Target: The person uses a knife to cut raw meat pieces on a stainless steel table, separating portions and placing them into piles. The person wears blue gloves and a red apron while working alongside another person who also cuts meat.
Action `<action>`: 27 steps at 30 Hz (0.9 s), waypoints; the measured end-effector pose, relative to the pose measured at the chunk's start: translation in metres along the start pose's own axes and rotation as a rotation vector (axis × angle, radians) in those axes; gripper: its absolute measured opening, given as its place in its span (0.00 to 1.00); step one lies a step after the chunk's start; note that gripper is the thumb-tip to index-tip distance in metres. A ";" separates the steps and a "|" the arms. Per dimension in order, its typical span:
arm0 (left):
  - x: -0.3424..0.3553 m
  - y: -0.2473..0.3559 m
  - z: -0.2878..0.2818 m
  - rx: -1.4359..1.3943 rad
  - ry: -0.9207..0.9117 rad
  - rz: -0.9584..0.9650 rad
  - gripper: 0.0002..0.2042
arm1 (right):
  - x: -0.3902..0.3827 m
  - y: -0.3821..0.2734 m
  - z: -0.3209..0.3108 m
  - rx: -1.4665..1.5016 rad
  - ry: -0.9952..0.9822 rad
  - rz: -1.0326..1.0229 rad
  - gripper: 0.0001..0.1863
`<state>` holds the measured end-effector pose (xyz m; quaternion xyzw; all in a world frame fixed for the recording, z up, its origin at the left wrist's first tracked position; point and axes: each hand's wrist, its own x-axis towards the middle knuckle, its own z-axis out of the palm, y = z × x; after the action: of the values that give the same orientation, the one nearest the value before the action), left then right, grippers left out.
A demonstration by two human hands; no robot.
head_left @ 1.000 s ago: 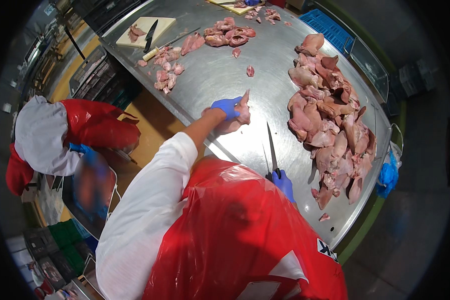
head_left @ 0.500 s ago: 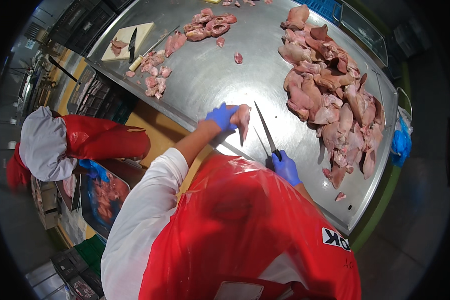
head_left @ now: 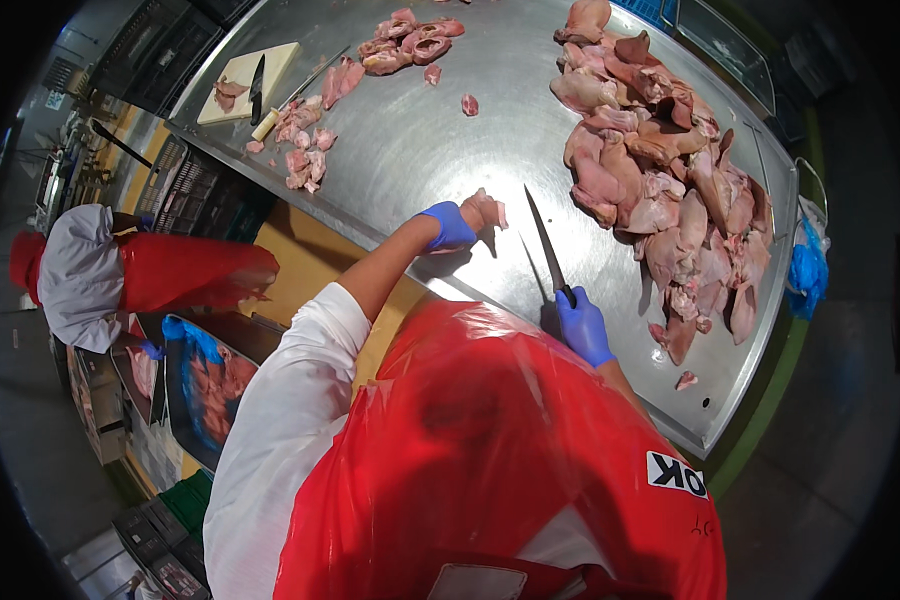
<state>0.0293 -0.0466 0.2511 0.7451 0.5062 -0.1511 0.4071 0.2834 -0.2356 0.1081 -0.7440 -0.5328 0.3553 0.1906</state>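
Observation:
My left hand (head_left: 451, 228), in a blue glove, is closed on a pink pig ear (head_left: 486, 210), held above the steel table (head_left: 410, 150) with a shadow beneath it. In my right hand (head_left: 584, 328), also blue-gloved, is the black handle of a long narrow knife (head_left: 542, 235). Its blade points away from me, apart from the ear, and casts a thin shadow on the metal. A large heap of pig ears (head_left: 660, 190) lies to the right of the knife.
At the far left are a cutting board (head_left: 280, 66) with a second knife (head_left: 257, 90), a sharpening steel (head_left: 266, 124) and meat scraps (head_left: 308, 165). Ring-shaped meat pieces (head_left: 410, 42) lie farther back. Left of the table, a co-worker (head_left: 80, 270) bends beside a blue-lined meat bin (head_left: 192, 375).
The ear in my left hand has turned and bunched up, its hanging end now shorter. The knife has moved slightly right and away. The co-worker's body and arms have shifted.

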 end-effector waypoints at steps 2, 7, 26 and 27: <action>0.003 -0.009 0.006 -0.067 -0.004 -0.042 0.15 | -0.002 -0.018 -0.007 -0.009 -0.027 0.004 0.20; 0.076 -0.082 0.066 -0.012 0.110 -0.007 0.16 | -0.004 -0.053 -0.013 0.038 -0.102 -0.114 0.19; 0.076 -0.099 0.049 -0.029 0.200 -0.085 0.28 | 0.070 -0.094 -0.002 -0.441 -0.236 -0.196 0.20; 0.077 -0.101 0.048 -0.038 0.186 -0.078 0.27 | 0.071 -0.097 -0.004 -0.467 -0.242 -0.198 0.20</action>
<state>-0.0164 -0.0183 0.1264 0.7279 0.5732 -0.0872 0.3661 0.2353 -0.1347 0.1521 -0.6644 -0.6890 0.2890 -0.0172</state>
